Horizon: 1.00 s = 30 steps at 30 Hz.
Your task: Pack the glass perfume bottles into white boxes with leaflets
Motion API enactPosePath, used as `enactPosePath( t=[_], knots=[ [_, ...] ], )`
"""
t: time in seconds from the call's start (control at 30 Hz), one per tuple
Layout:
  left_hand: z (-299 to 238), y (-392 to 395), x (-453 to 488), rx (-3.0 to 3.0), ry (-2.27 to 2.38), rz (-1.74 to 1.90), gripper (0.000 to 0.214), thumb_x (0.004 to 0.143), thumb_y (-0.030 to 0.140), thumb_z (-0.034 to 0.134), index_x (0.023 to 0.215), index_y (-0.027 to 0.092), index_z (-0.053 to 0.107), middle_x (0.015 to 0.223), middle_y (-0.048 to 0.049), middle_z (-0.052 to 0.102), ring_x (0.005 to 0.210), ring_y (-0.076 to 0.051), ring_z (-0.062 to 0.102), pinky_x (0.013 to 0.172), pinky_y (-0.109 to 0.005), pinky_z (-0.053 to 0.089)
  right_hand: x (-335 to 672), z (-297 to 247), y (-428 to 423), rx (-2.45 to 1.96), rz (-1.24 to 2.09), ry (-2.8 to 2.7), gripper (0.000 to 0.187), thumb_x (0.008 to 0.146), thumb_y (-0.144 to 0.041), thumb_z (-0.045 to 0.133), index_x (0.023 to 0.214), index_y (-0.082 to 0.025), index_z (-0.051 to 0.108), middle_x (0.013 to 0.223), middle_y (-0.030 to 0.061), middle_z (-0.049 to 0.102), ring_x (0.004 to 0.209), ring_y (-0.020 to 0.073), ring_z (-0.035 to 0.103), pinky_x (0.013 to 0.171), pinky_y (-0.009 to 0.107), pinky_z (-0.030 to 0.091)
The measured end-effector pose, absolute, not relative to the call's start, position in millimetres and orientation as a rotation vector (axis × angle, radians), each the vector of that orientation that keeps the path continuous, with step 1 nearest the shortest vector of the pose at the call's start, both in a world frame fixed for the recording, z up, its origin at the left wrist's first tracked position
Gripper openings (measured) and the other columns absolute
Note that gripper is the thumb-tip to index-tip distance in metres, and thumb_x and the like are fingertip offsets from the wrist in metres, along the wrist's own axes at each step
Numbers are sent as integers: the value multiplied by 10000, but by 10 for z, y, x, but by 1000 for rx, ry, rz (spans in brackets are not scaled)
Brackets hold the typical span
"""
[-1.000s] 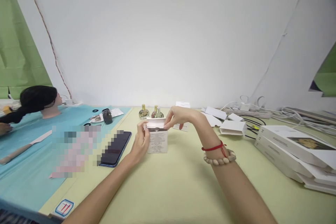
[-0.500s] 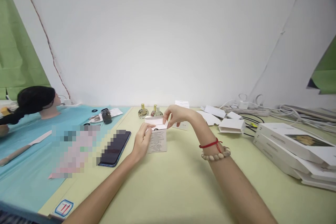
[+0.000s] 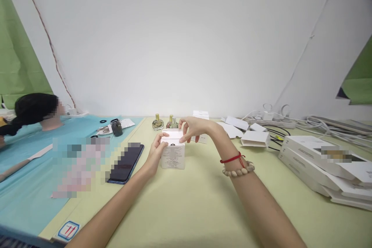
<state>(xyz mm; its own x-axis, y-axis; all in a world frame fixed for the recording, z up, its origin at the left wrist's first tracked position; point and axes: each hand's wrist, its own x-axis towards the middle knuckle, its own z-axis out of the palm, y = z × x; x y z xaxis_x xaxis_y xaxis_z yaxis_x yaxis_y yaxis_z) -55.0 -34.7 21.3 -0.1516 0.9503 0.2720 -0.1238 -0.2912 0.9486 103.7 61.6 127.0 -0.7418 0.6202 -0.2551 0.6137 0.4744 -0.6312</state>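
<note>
A small white carton [image 3: 173, 157] with fine print on its front stands upright on the yellow-green tabletop. Its top flap [image 3: 173, 133] tilts up at the back. My left hand [image 3: 157, 151] grips the carton's left side, thumb near the top front edge. At the top right corner, the thumb and fingers of my right hand [image 3: 193, 128] are curled onto the flap. Just behind stand small glass perfume bottles with gold caps, one of them a round bottle [image 3: 157, 123], the others partly hidden. White boxes [image 3: 201, 115] sit behind my right hand.
A phone [image 3: 126, 164] lies left of the carton. On the blue cloth [image 3: 26, 205] are a dark jar [image 3: 116, 128], a knife-like spatula [image 3: 29, 159] and a mannequin head [image 3: 37, 110]. To the right are a folded-open white carton [image 3: 255, 138], stacked white boxes [image 3: 319, 166] and cables [image 3: 334, 126].
My left hand's fingers have shifted from over the carton's top to its left edge. The carton has turned slightly, its front now squarer to me. My right hand stays at the top right corner.
</note>
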Motion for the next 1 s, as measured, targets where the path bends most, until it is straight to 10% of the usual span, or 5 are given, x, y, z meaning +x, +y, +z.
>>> enactPosePath(
  t=[0.1, 0.3, 1.0],
  knots=[
    [221, -352, -535, 1257, 1041, 1623, 307, 767, 330, 504, 1055, 265, 418, 911, 18, 580, 687, -93, 535, 602, -186, 393, 1008, 1291, 556, -1074, 1104, -2672, 825, 534, -346, 765, 1237, -261, 343, 1151, 112, 534, 715, 155, 646, 528, 235, 524],
    [186, -310, -550, 1400, 1083, 1776, 351, 794, 364, 510, 1062, 271, 303, 981, -15, 564, 759, -111, 577, 633, -217, 453, 970, 1342, 478, -845, 1109, -2846, 514, 655, -491, 636, 1080, -206, 587, 993, 84, 620, 721, 180, 646, 541, 240, 520],
    [27, -349, -661, 2498, 1881, 1850, 181, 719, 376, 618, 854, 260, 650, 1060, -52, 449, 943, -178, 521, 745, -290, 487, 1008, 1453, 313, -1020, 1151, -2882, 419, 700, -396, 606, 1081, -220, 614, 1028, 64, 633, 842, 192, 622, 577, 245, 530]
  ],
)
